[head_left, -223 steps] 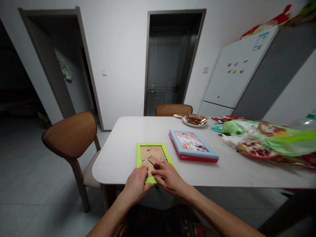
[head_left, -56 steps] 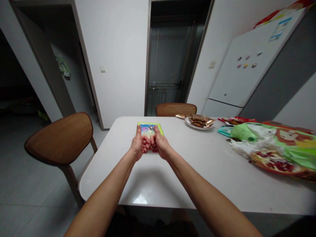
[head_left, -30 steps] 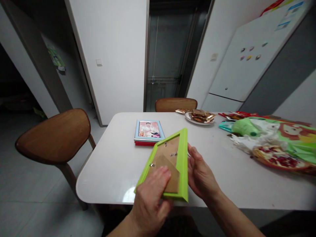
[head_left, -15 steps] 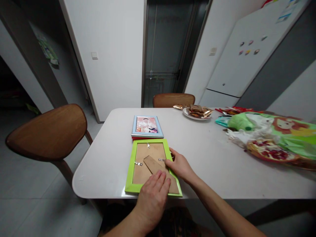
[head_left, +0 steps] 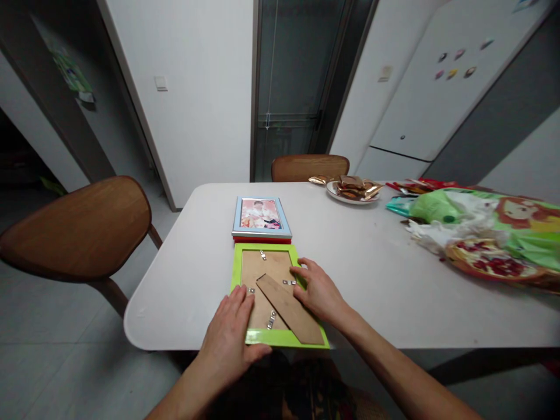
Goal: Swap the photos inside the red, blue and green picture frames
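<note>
Dim indoor light on my feed: the white table (head_left: 371,303) reads brightest, the far-left doorway (head_left: 17,169) falls dark, and wide-angle distortion tilts the walls (head_left: 205,87) toward the frame edges.

We can read no words, numbers or brands here. The sticker (head_left: 522,4) at the top of the fridge (head_left: 420,105) is cut off and too small for us, and the green plastic bag (head_left: 529,233) shows only a cartoon face, no lettering we can make out.

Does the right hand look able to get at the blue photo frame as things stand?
Probably yes. The right hand rests on the green picture frame, and the blue photo frame lies just past that frame's far edge; I see nothing standing in between.
</note>
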{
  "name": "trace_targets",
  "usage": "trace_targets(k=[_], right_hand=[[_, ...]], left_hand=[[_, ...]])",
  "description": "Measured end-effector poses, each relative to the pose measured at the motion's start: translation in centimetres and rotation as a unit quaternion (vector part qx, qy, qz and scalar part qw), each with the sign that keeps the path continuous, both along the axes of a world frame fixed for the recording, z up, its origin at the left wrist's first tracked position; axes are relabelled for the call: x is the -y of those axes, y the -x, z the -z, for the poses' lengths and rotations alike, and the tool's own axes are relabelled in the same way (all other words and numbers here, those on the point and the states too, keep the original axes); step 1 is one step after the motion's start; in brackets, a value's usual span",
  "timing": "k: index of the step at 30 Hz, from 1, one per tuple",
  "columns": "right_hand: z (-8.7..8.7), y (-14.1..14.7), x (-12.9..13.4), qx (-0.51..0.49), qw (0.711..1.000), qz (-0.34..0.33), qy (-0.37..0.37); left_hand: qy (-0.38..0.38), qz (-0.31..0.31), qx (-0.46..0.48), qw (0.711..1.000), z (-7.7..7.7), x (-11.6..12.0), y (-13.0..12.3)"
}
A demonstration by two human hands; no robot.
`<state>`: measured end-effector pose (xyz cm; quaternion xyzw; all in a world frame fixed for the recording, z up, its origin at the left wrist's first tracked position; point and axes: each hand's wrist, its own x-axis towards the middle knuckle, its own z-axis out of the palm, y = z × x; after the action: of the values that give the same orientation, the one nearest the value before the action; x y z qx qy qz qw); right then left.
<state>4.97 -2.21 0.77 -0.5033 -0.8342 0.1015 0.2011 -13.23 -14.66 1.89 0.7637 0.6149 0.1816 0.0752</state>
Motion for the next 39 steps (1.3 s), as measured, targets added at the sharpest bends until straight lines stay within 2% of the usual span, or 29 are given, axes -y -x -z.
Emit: trace_targets(k=[4,11,14,16,20,22,34,37,39], right_hand=[[-0.1,0.5,0.0,0.02,1.0,-0.002,0.0],[-0.5,0.8,0.0,0.036,0.999,0.007,-0.007],[-1.1,1.5,0.5,0.036,0.999,0.014,-0.036],[-1.5,2.7,1.3,0.014,0.999,-0.016,-0.05],[-1.8,6.0,2.6,-0.014,0.99,-0.143,-0.01],[-1.8,7.3,2.7,-0.008,0.986,-0.164,-0.01],[-1.0,8.9,1.9,0.005,0.993,-0.115,-0.018],[-1.2,8.5,0.8,-0.012,0.992,-0.125,-0.006],[-1.3,8.0,-0.5,-0.017,0.994,-0.103,-0.016]], left_hand=[[0.019,0.008,0.045,0.999,0.3,0.1,1.2],[0.005,0.01,0.043,0.999,-0.1,0.3,0.9],[-0.021,0.003,0.043,0.999,0.2,0.4,0.8],[-0.046,-0.005,0.047,0.998,0.6,0.5,0.7],[-0.09,-0.015,0.053,0.994,1.2,0.8,0.4],[-0.102,-0.012,0.054,0.993,1.3,0.8,0.2],[-0.102,-0.026,0.041,0.994,1.3,0.5,-0.3],[-0.106,-0.028,0.04,0.993,1.5,0.4,-0.5],[-0.108,-0.027,0.039,0.993,1.6,0.4,-0.5]])
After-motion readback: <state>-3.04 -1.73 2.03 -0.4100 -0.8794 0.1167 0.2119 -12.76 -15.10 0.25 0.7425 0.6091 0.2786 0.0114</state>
